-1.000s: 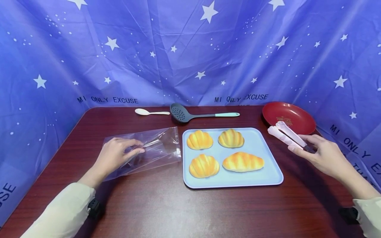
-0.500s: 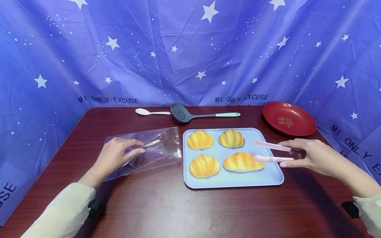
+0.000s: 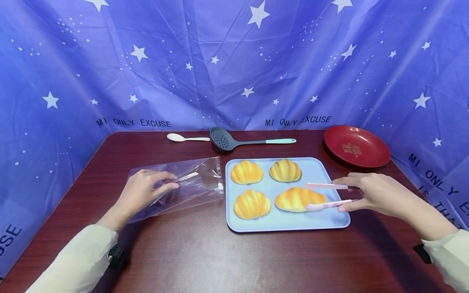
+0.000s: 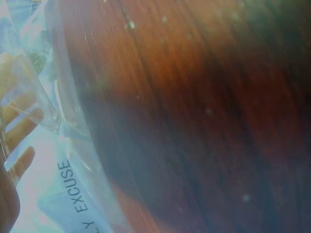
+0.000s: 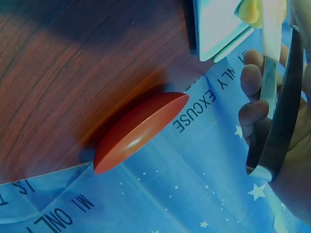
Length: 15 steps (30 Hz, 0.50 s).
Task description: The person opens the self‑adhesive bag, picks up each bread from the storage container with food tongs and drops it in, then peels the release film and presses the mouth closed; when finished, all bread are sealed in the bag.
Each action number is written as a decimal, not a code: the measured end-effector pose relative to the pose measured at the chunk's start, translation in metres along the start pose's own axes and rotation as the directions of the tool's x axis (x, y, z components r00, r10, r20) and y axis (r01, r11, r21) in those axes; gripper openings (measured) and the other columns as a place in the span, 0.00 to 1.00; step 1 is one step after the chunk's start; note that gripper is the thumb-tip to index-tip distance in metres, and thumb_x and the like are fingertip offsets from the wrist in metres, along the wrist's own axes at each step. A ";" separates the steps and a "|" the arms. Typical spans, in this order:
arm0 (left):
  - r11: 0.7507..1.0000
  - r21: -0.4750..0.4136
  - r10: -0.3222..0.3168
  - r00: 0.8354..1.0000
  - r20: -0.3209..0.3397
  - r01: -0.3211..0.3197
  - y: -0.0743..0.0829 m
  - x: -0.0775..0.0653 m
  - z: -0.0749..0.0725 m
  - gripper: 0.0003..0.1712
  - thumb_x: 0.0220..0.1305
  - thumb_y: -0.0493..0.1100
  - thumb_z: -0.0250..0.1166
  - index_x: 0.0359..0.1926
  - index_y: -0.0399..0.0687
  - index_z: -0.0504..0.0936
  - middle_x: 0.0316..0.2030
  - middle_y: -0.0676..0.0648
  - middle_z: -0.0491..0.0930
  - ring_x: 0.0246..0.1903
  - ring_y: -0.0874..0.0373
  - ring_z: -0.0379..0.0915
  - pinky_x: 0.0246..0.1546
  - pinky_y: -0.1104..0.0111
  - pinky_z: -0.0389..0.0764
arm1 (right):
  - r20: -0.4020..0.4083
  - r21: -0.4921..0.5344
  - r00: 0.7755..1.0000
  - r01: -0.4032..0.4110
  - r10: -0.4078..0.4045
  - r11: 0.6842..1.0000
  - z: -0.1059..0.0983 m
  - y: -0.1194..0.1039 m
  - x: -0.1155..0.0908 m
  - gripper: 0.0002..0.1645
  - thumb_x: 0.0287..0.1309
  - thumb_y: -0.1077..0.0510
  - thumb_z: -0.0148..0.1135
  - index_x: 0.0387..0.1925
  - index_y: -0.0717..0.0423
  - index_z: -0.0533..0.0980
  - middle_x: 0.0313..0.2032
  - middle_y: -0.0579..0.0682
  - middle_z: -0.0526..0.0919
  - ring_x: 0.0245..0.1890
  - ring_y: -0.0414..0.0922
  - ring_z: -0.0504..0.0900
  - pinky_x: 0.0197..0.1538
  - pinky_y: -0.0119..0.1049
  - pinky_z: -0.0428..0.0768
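Observation:
My left hand rests on a clear plastic bag, thumb and fingers slightly apart at a crease in the film. Through the film, the left wrist view shows its fingers spread. My right hand grips a pair of pale pink tongs by the dark hinge end. The tongs' arms are spread over an elongated bread roll, one tip overlapping its near side, the other at its far side. Three rounded croissant-like breads, including one at front left, lie on the same light blue tray.
A red plate stands at the back right, beyond my right hand. Along the table's far edge lie a white spoon and a dark slotted skimmer with a mint handle. A star-patterned blue curtain surrounds the table.
My right hand has brought the tongs leftward from near the red plate to over the elongated roll, turning them and spreading their arms. My left hand and the bag stay in place.

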State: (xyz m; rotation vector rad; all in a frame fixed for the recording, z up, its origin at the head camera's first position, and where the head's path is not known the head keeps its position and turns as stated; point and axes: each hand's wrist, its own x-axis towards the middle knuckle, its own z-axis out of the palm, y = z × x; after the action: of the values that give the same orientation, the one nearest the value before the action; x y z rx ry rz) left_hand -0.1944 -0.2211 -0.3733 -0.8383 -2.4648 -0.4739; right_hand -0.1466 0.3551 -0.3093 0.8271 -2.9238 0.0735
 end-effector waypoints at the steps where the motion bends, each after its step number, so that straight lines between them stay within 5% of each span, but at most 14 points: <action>1: 1.000 0.001 -0.001 1.000 0.001 0.001 0.000 0.000 0.000 0.10 0.55 0.49 0.77 0.39 0.59 0.89 0.33 0.57 0.88 0.33 0.53 0.85 0.39 0.50 0.81 | 0.013 -0.007 1.000 -0.003 0.003 1.000 0.000 0.000 0.001 0.41 0.36 0.29 0.80 0.50 0.47 0.86 0.30 0.34 0.76 0.23 0.30 0.66 0.26 0.34 0.70; 15: 1.000 0.005 0.004 1.000 0.014 -0.004 0.000 0.000 0.001 0.09 0.56 0.49 0.77 0.39 0.59 0.89 0.32 0.58 0.88 0.32 0.54 0.85 0.39 0.50 0.82 | 0.007 0.009 0.999 0.032 -0.032 0.999 0.008 0.004 0.005 0.37 0.38 0.30 0.80 0.46 0.48 0.88 0.27 0.29 0.75 0.25 0.29 0.70 0.26 0.34 0.72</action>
State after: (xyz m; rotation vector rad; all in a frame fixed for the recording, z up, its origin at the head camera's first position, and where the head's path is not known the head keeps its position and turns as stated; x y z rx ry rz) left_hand -0.1952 -0.2206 -0.3740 -0.8469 -2.4752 -0.4616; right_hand -0.1533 0.3553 -0.3171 0.8772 -2.9177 0.0819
